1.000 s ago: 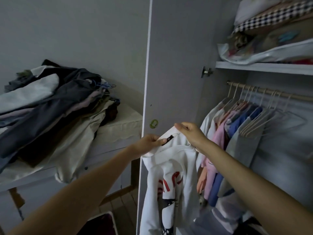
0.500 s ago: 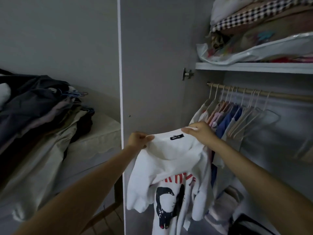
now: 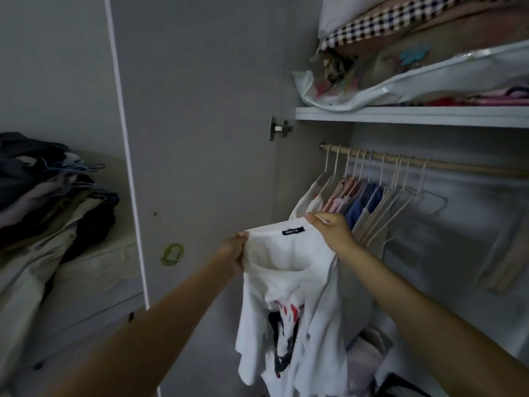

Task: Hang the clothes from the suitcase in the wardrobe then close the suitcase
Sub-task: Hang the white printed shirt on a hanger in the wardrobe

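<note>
The open wardrobe door point(image 3: 200, 138), grey with a round green sticker point(image 3: 172, 254), stands just left of the garment, and its metal hinge point(image 3: 279, 128) sits at the edge of the white shelf point(image 3: 412, 116). On that shelf lies folded bedding point(image 3: 429, 32), partly in a clear plastic bag. Below it, the wooden rail point(image 3: 458, 167) carries a packed row of hanging clothes point(image 3: 357, 202) at its left end, then several bare pale hangers point(image 3: 400, 207). Far left, a heap of dark and beige garments point(image 3: 48, 202) with blue hangers among them rests on a mattress point(image 3: 100, 270). The white T-shirt point(image 3: 289, 296), with a black neck label and a red-and-black print, hangs in front of the wardrobe opening, below the rail. The left hand point(image 3: 233, 253) grips its left shoulder with curled fingers; the right hand point(image 3: 332, 230) pinches the collar edge just beside the hanging clothes.
</note>
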